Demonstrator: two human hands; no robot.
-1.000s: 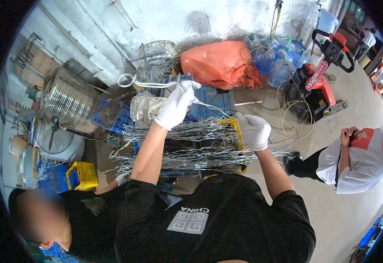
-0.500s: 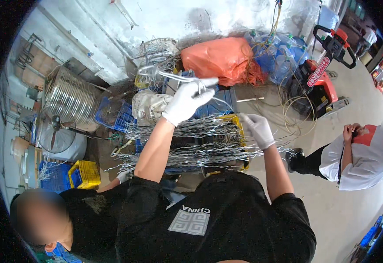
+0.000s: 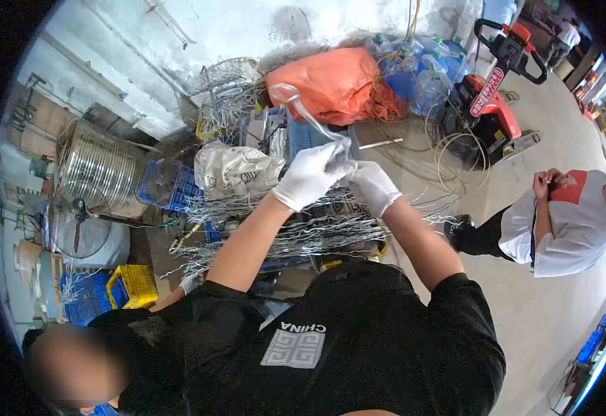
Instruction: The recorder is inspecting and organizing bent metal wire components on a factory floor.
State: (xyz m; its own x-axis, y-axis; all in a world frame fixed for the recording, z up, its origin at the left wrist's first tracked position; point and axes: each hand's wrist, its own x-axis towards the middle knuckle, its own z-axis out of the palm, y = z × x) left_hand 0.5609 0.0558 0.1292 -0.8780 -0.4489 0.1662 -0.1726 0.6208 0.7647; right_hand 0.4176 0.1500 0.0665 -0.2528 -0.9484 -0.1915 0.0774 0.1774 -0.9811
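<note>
My left hand (image 3: 311, 175), in a white glove, is closed on a bent metal wire (image 3: 308, 114). Its rounded, looped end sticks out up and to the left, smeared by motion. Against the left fingers is my gloved right hand (image 3: 372, 186), closed at the same wire; its fingertips are partly hidden. Beneath both hands, many wavy metal wires (image 3: 282, 240) lie in a wide heap across yellow and blue crates.
Beyond the hands are an orange-red sack (image 3: 323, 82), large clear bottles (image 3: 431, 87) and a red-and-black pallet jack (image 3: 486, 107). A crumpled whitish bag (image 3: 237, 170) lies left. One person (image 3: 569, 218) stands right; another person's gloved hand (image 3: 190, 282) is near the heap's left end.
My right hand has moved left and up to meet the left hand. The left hand has shifted right and slightly down, and the wire's looped end has swung to the right.
</note>
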